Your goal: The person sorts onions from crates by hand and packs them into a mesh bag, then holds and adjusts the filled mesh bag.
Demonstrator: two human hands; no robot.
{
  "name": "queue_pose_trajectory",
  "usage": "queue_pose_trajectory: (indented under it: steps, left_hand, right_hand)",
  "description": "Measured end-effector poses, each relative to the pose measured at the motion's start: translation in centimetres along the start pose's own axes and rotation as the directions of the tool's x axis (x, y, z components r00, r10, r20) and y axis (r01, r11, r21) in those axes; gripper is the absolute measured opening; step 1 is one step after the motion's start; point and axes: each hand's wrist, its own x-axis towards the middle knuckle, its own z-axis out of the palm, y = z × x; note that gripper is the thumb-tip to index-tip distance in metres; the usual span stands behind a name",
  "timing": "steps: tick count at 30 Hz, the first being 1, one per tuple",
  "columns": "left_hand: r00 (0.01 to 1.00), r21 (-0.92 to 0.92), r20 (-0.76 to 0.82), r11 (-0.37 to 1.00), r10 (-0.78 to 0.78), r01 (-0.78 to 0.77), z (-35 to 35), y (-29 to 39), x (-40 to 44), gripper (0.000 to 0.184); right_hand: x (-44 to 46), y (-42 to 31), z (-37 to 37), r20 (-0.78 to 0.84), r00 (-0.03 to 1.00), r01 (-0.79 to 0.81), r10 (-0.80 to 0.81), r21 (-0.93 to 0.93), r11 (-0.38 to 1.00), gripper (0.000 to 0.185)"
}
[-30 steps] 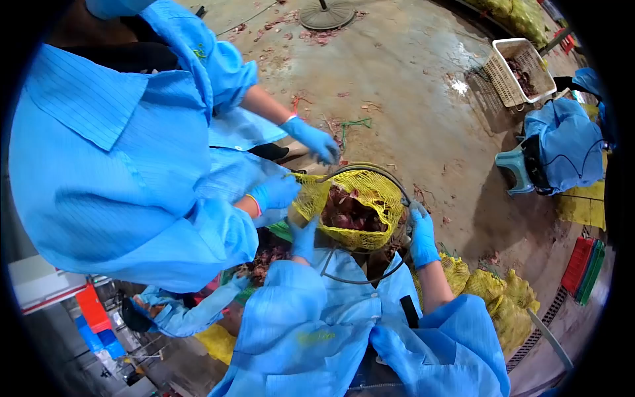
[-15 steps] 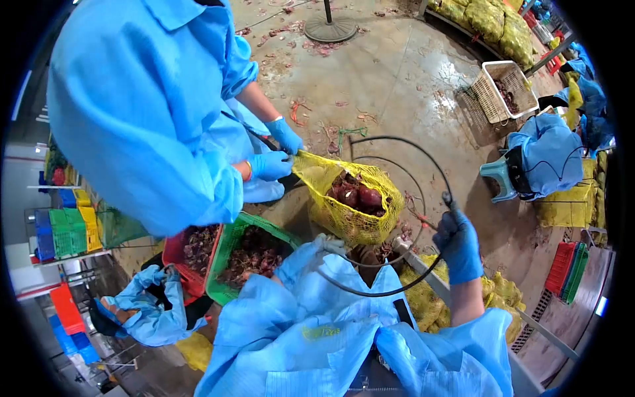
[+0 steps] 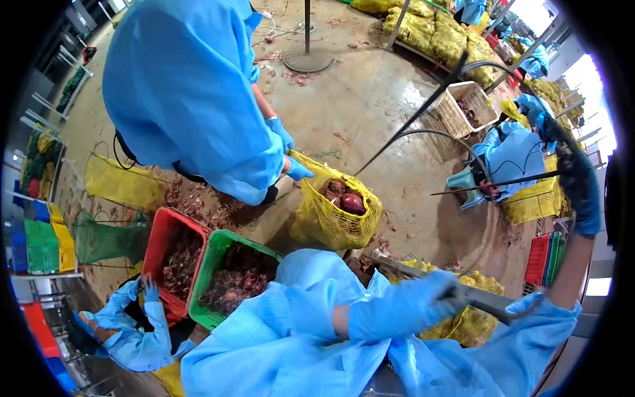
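Observation:
My right hand (image 3: 577,182), in a blue glove, is raised at the far right, its fingers wrapped round a dark wire frame (image 3: 433,102) with several rods. Blurred by motion, my left hand (image 3: 413,304) is in front of my body beside a metal bar (image 3: 486,299); its fingers are smeared. A yellow mesh bag (image 3: 337,221) of dark red onions (image 3: 352,203) stands open on the floor. A co-worker's gloved hands hold the bag's upper left edge.
A red crate (image 3: 159,248) and a green crate (image 3: 197,291) hold onions or skins at left. A person crouches beside them. A white basket (image 3: 444,116) stands near a seated person at upper right. Filled yellow bags (image 3: 476,324) lie below the metal bar. A stand base (image 3: 308,61) is on the floor.
My right hand has lifted the wire frame up and to the right, away from the bag. My left hand has moved right across my body. The co-worker still holds the bag.

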Motion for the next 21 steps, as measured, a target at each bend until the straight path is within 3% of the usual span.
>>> queue_pose_trajectory:
  steps: [1, 3, 5, 7, 8, 9, 10, 12, 13, 14, 15, 16, 17, 18, 19, 21]
  left_hand:
    - [1.0, 0.001, 0.003, 1.0, 0.014, -0.014, 0.8, 1.3, 0.5, 0.018]
    - [0.96, -0.115, -0.012, 0.953, 0.281, -0.28, 2.6, 3.1, 1.4, 0.018]
    - [0.951, -0.201, 0.028, 0.934, 0.307, -0.295, 4.3, 3.8, 2.9, 0.017]
    - [0.941, -0.285, 0.066, 0.91, 0.331, -0.3, 4.7, 3.9, 4.2, 0.017]
    - [0.955, -0.308, 0.118, 0.925, 0.271, -0.224, 4.4, 3.7, 4.7, 0.016]
    - [0.963, -0.329, 0.17, 0.933, 0.209, -0.144, 4.3, 3.4, 5.2, 0.016]
    - [0.953, -0.328, 0.077, 0.91, 0.294, -0.254, 4.7, 1.1, 5.9, 0.022]
    - [0.889, -0.261, -0.264, 0.86, 0.374, -0.439, 4.2, -3.6, 6.6, 0.032]
    - [0.939, -0.394, -0.236, 0.859, 0.25, -0.327, 2.4, -6.6, 6.6, 0.036]
    - [0.975, -0.52, -0.189, 0.83, 0.118, -0.201, 0.1, -10.7, 6.2, 0.039]
    - [0.965, 0.035, -0.263, 0.999, 0.001, 0.009, -2.1, -16.3, 5.9, 0.041]
    - [0.926, 0.246, -0.364, 0.949, -0.097, 0.196, -4.1, -19.2, 4.5, 0.043]
    - [0.875, 0.43, -0.431, 0.803, -0.218, 0.412, -5.9, -23.9, 3.7, 0.052]
    - [0.868, 0.559, -0.464, 0.702, -0.177, 0.441, -7.7, -27.5, 3.1, 0.058]
    - [0.865, 0.673, -0.485, 0.577, -0.128, 0.463, -9.3, -29.8, 2.9, 0.065]
    - [0.831, 0.648, -0.482, 0.526, -0.276, 0.551, -11.5, -31.8, 3.5, 0.075]
  right_hand:
    - [-0.7, -3.0, -0.5, 0.053, 0.998, 0.051, -0.045, -0.131, 0.99, 0.046]
    - [-2.4, -8.9, -0.6, 0.171, 0.984, 0.104, -0.054, -0.299, 0.949, 0.048]
    - [-4.0, -12.9, 1.1, 0.29, 0.956, 0.087, 0.034, -0.393, 0.915, 0.051]
    - [-5.1, -14.7, 3.6, 0.061, 0.997, -0.023, 0.047, -0.347, 0.938, 0.049]
    - [-4.5, -15.1, 2.7, 0.191, 0.974, -0.082, 0.12, -0.194, 0.977, 0.041]
    - [-4.0, -14.6, 1.8, 0.186, 0.974, -0.09, 0.128, -0.199, 0.976, 0.041]
    - [-3.0, -12.9, 0.7, 0.117, 0.991, -0.034, 0.072, -0.299, 0.954, 0.041]
    - [-0.3, -7.9, -1.2, 0.001, 0.998, 0.054, -0.062, -0.495, 0.867, 0.041]
    - [1.4, -5.2, -1.7, -0.043, 0.989, 0.087, -0.138, -0.587, 0.805, 0.041]
    - [2.9, -1.9, -1.6, -0.312, 0.949, -0.106, -0.04, -0.436, 0.894, 0.03]
    - [4.2, 1.3, -1.6, -0.327, 0.945, -0.13, -0.02, -0.43, 0.894, 0.022]
    - [5.6, 4.5, -1.5, -0.342, 0.94, -0.154, 0.001, -0.423, 0.893, 0.014]
    - [7.3, 8.4, -3.8, -0.367, 0.926, -0.205, 0.087, -0.295, 0.933, 0.015]
    - [9.0, 12.9, -7.2, -0.4, 0.895, -0.329, 0.199, -0.289, 0.899, 0.018]
    - [9.4, 15.5, -5.1, -0.422, 0.899, -0.244, 0.115, -0.266, 0.933, 0.018]
    - [10.4, 21.1, -5.4, -0.482, 0.844, -0.36, 0.235, -0.184, 0.915, 0.03]
